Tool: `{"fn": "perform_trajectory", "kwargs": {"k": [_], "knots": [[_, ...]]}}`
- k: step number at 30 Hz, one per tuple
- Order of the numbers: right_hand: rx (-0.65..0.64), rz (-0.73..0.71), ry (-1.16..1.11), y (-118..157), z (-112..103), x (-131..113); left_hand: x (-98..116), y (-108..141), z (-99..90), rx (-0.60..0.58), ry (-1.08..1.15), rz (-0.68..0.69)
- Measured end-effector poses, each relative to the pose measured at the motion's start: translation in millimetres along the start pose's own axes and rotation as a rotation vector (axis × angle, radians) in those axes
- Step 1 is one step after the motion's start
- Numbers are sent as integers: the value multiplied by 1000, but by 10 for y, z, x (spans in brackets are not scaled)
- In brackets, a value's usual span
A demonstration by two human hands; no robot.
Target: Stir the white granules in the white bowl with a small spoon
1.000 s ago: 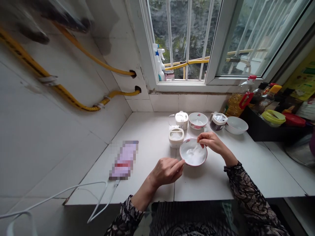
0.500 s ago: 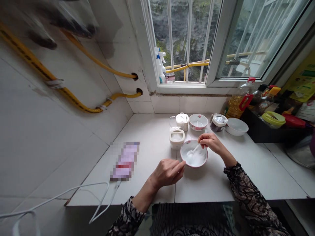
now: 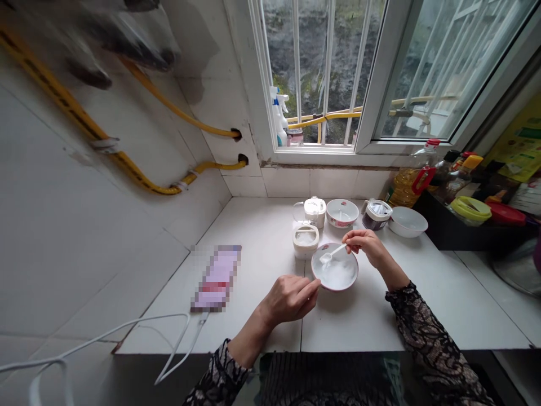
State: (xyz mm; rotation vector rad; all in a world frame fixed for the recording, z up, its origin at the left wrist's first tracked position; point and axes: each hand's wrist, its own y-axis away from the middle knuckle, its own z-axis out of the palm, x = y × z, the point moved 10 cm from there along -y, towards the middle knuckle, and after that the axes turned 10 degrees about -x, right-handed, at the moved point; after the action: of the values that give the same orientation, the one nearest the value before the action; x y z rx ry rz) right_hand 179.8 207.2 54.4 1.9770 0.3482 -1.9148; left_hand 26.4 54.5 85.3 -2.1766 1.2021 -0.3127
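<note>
A white bowl [image 3: 335, 286] with a pinkish rim stands on the counter and holds white powder [image 3: 338, 273]. My left hand [image 3: 293, 296] is closed at the bowl's near left rim, thumb and fingers pinching it. Between the fingertips of my right hand [image 3: 364, 246] is the handle of a small white spoon [image 3: 332, 254], its scoop over the far left part of the bowl. Just behind the bowl sits a square white seasoning jar [image 3: 305, 248] with white contents.
Behind are another lidded jar [image 3: 315, 213], a patterned bowl [image 3: 342, 214], a dark-filled jar [image 3: 377, 214] and a plain white bowl [image 3: 408, 221]. An oil bottle [image 3: 408, 183] and condiments stand right. A pixelated phone-like object [image 3: 216, 279] with a white cable [image 3: 177, 355] lies left.
My right hand has raised the spoon from the powder, and its scoop has moved towards the bowl's far side. My left hand stays at the rim. The view has shifted slightly.
</note>
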Motion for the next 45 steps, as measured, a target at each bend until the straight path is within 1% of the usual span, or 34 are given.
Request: {"fn": "perform_trajectory", "kwargs": {"k": [3, 6, 8, 11, 12, 13, 14, 15, 17, 18, 20, 23, 26, 29, 31, 33, 36, 41, 45], "knots": [[73, -113, -26, 27, 21, -103, -10, -3, 15, -13, -3, -11], [186, -321, 96, 109, 94, -293, -16, -4, 19, -14, -8, -15], [252, -475, 307, 201, 211, -453, -12, -6, 16, -10, -9, -11], [253, -691, 698, 344, 510, -663, -4, -12, 14, -10, -8, -2], [245, -737, 785, 383, 580, -702, -3, -15, 11, -10, -8, -1], [247, -757, 833, 412, 602, -730, -2, -17, 6, -7, -10, -1], [265, -748, 842, 431, 570, -749, -3, -18, 0, -4, -12, -2], [295, -714, 822, 441, 493, -759, -3, -20, -5, -2, -14, -3], [350, -605, 742, 438, 279, -744, -1, -21, -17, 4, -12, 1], [330, -549, 703, 415, 202, -717, 1, -21, -21, 6, -8, 4], [219, -453, 686, 343, 147, -643, 3, -18, -27, 11, -1, 7], [66, -359, 799, 262, 207, -528, -7, -10, -11, 2, -7, -7], [-81, -301, 849, 219, 378, -401, -14, -3, 17, -18, -9, -15], [-219, -241, 763, 205, 539, -286, -7, 2, 18, -14, 1, -4], [-258, -175, 653, 189, 547, -218, -4, 2, 15, -11, 2, 0], [-270, -95, 529, 164, 496, -146, -5, 0, 15, -11, -4, -2], [-242, -12, 363, 120, 375, -75, -9, -1, 17, -13, -11, -7], [-143, 19, 181, 58, 201, -50, -8, 9, 8, 3, 2, -3], [-65, 20, 108, 45, 88, -50, -11, 10, 18, -7, -2, -6]]}}
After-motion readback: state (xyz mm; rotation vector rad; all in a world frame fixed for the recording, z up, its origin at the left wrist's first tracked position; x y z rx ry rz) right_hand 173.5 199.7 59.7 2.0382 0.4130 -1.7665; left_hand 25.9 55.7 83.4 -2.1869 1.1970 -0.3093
